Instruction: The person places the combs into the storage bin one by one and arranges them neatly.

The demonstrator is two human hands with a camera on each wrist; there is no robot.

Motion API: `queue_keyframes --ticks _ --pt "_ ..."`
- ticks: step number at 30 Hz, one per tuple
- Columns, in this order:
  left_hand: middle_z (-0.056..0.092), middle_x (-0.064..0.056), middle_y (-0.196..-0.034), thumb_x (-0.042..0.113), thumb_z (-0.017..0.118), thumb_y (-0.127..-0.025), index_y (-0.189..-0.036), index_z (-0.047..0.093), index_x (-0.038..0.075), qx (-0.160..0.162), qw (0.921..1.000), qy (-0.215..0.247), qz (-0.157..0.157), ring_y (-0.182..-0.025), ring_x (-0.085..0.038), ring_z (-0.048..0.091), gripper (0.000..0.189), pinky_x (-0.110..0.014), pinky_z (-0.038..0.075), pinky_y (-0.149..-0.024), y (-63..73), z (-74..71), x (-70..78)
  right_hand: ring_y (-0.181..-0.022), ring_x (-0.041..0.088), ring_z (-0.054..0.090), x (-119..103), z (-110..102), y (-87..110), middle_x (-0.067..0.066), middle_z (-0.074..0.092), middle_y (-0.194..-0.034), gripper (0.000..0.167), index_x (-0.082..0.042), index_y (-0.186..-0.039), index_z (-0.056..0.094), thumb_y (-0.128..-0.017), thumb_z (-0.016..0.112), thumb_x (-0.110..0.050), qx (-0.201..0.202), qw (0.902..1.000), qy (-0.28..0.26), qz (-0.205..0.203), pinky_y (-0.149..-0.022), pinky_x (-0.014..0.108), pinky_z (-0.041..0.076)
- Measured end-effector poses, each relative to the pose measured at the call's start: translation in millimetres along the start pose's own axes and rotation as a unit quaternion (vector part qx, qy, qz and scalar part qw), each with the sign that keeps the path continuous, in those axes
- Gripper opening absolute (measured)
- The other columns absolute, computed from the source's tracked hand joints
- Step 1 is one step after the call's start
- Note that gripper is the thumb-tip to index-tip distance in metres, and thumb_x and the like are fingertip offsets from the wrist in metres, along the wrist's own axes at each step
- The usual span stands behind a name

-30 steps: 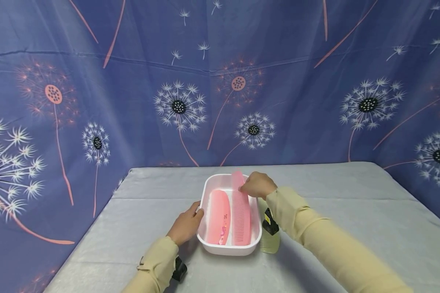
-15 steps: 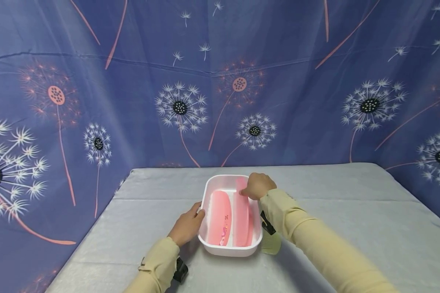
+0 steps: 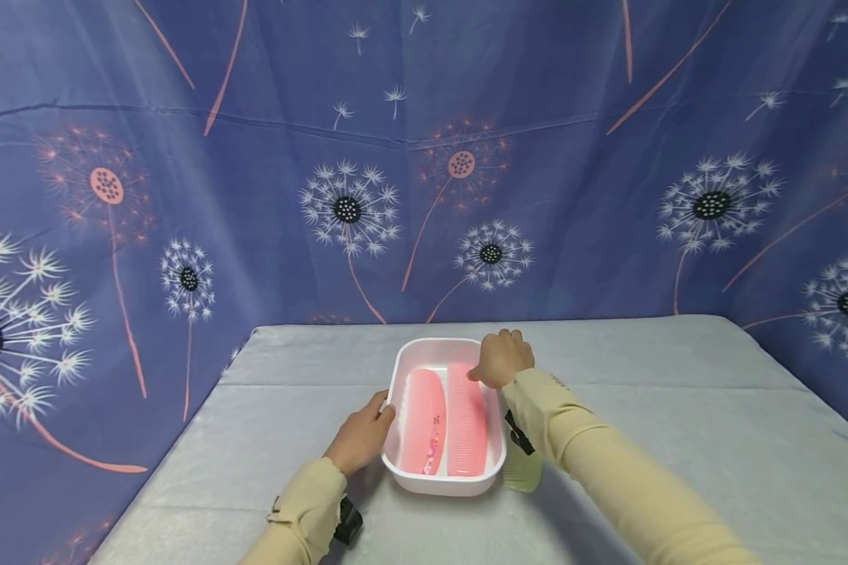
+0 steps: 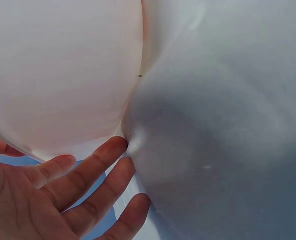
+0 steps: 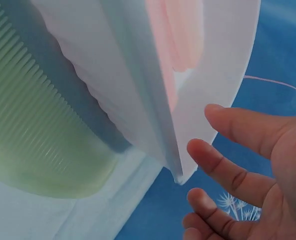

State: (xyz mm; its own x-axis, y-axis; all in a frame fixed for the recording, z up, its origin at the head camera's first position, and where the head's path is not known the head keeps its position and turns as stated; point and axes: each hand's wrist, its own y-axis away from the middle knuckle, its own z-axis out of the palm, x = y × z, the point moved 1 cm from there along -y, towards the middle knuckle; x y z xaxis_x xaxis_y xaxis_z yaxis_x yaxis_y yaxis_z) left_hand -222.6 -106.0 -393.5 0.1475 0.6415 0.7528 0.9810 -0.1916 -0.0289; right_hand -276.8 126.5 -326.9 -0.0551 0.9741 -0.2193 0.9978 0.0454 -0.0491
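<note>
A white plastic tray [image 3: 443,485] stands on the table with two pink combs in it. The left pink comb [image 3: 421,420] carries a small printed decoration. Beside it the right pink comb [image 3: 466,424] lies flat, its teeth along the left side. My left hand [image 3: 360,431] holds the tray's left side, thumb at the rim and fingers against the outer wall [image 4: 187,165]. At the tray's far right corner is my right hand [image 3: 503,359]. In the right wrist view its fingers [image 5: 232,172] are spread, with nothing between them.
A green comb [image 3: 521,469] lies just right of the tray, partly hidden by the right sleeve [image 3: 593,439]. Grey cloth covers the table [image 3: 254,439]. A blue dandelion-patterned curtain [image 3: 572,157] hangs behind it.
My right hand has lowered the right pink comb into the tray, tilting it on the way, and let it go flat. My left hand has stayed at the tray.
</note>
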Motion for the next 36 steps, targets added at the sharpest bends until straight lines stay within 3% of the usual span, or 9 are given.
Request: queue_keyframes --ticks 6,10,15,22,26,33,36 --pt "0.067 -0.024 -0.124 0.027 0.039 -0.107 -0.149 0.048 0.006 0.000 1.0000 0.004 -0.001 -0.113 -0.041 0.063 0.047 -0.059 0.046 -0.098 0.2 0.3 -1.5 -0.104 0.042 0.057 8.2 -7.4 5.0 0.016 0.066 -0.098 0.021 -0.008 -0.077 0.076 -0.086 0.077 -0.027 0.002 0.9985 -0.053 -0.012 -0.088 0.053 0.050" --pt "0.066 -0.025 -0.124 0.028 0.039 -0.108 -0.149 0.047 0.005 -0.001 1.0000 0.005 -0.001 -0.113 -0.041 0.063 0.048 -0.059 0.047 -0.098 0.1 -0.5 -1.5 -0.085 0.030 0.060 13.9 -14.6 11.2 0.006 0.068 -0.084 0.021 -0.008 -0.073 0.072 -0.087 0.075 -0.024 0.006 0.9930 -0.114 -0.030 -0.075 0.043 0.051" --pt "0.066 -0.025 -0.125 0.028 0.039 -0.108 -0.150 0.047 0.005 -0.001 1.0000 0.008 -0.005 -0.114 -0.042 0.063 0.049 -0.060 0.046 -0.098 0.9 -0.4 -0.5 -0.071 0.019 0.055 19.4 -24.7 13.9 0.003 0.068 -0.080 0.025 -0.004 -0.084 0.073 -0.094 0.069 -0.027 -0.015 0.9869 -0.160 -0.019 -0.066 0.034 0.045" --pt "0.066 -0.024 -0.124 0.027 0.040 -0.108 -0.150 0.046 0.004 -0.003 1.0000 0.008 -0.003 -0.111 -0.040 0.064 0.048 -0.059 0.047 -0.096 1.4 -1.6 1.1 -0.085 0.024 0.059 31.5 -33.0 14.2 0.011 0.070 -0.101 0.038 -0.001 -0.102 0.073 -0.104 0.055 -0.035 -0.040 0.9828 -0.180 0.011 -0.075 0.040 0.048" --pt "0.066 -0.024 -0.124 0.027 0.039 -0.108 -0.150 0.047 0.005 -0.004 0.9999 0.007 -0.006 -0.111 -0.040 0.064 0.048 -0.059 0.047 -0.097 1.0 -1.9 1.4 -0.094 0.029 0.061 41.2 -32.8 13.1 0.015 0.069 -0.106 0.043 0.001 -0.106 0.071 -0.105 0.052 -0.037 -0.047 0.9816 -0.182 0.032 -0.078 0.043 0.049" --pt "0.066 -0.024 -0.124 0.027 0.040 -0.108 -0.150 0.046 0.006 -0.007 0.9999 0.008 -0.008 -0.111 -0.039 0.063 0.048 -0.059 0.047 -0.097 -0.5 -0.8 -0.1 -0.118 0.045 0.058 55.5 -30.1 15.6 0.030 0.059 -0.132 0.055 0.015 -0.127 0.059 -0.106 0.048 -0.034 -0.079 0.9832 -0.156 0.053 -0.093 0.053 0.050" --pt "0.066 -0.024 -0.124 0.026 0.040 -0.108 -0.151 0.046 0.006 -0.007 0.9999 0.009 -0.008 -0.111 -0.039 0.063 0.047 -0.059 0.047 -0.097 -0.7 -0.2 -0.7 -0.116 0.044 0.059 60.3 -25.9 17.2 0.031 0.059 -0.131 0.059 0.017 -0.131 0.055 -0.104 0.050 -0.035 -0.103 0.9821 -0.144 0.065 -0.094 0.052 0.050"
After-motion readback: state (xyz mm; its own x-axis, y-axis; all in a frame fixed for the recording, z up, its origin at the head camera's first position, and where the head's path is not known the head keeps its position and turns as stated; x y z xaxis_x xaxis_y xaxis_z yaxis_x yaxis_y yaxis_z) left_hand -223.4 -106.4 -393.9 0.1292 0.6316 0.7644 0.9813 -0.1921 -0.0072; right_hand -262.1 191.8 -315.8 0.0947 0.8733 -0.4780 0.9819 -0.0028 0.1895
